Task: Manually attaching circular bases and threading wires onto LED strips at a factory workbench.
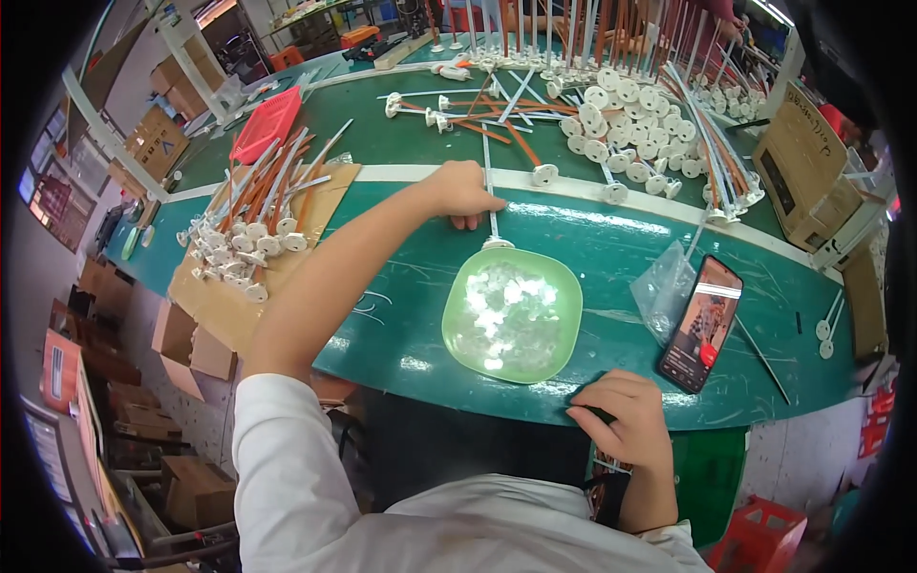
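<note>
My left hand point(463, 194) reaches across the table with its fingers closed round a thin pale strip point(487, 158). A white round base point(497, 243) sits at the strip's near end, beside the far rim of a green bowl point(451, 329). Small clear, shiny pieces point(506, 310) fill the bowl. At the table's near edge rests my right hand point(626, 413), its fingers curled in. A dark spot shows between thumb and fingers; what it is, if anything, I cannot make out.
Brown and grey strips with white bases lie in a bundle point(258, 234) on cardboard point(205, 291). More white bases point(630, 124) are heaped at the back. A lit phone point(702, 325), a clear plastic bag point(664, 291), a red basket point(267, 124) and a cardboard box point(802, 167) stand around.
</note>
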